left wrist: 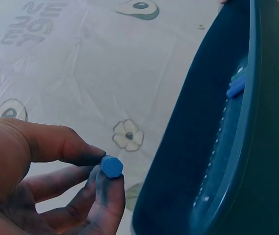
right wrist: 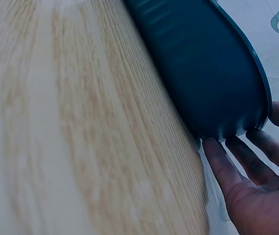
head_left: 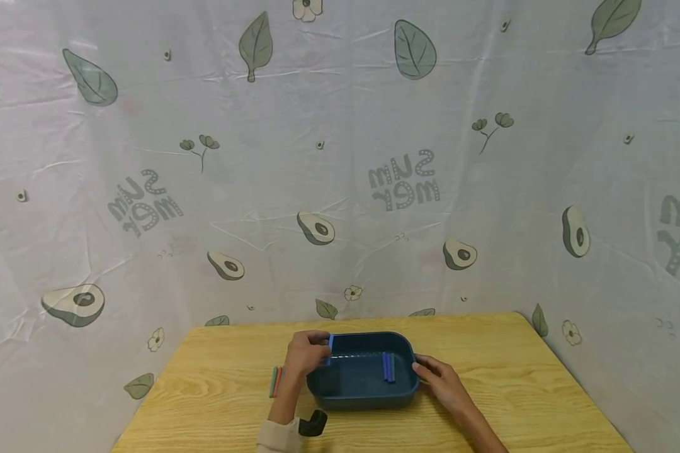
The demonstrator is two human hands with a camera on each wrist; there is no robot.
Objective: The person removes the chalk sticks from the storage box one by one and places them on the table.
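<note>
A dark teal tub (head_left: 368,402) stands on the table. My left hand (head_left: 307,353) is over its left end, pinching a light-blue chalk stick (left wrist: 112,167) between thumb and fingers. The stick is six-sided, and dark smudges mark the fingertips. Inside the tub, toward the right, lie several blue and green chalk sticks (head_left: 388,367) side by side. My right hand (head_left: 439,380) grips the tub's right end, thumb at the rim and fingers against the outer wall. Left of the tub, partly behind the left forearm, are green and red chalk sticks (head_left: 274,381).
The wood-grain table (head_left: 487,352) reaches back to a pale printed curtain (head_left: 340,264), which also hangs along both sides. A black strap piece (head_left: 313,423) sticks out from the left wrist, near the tub's front.
</note>
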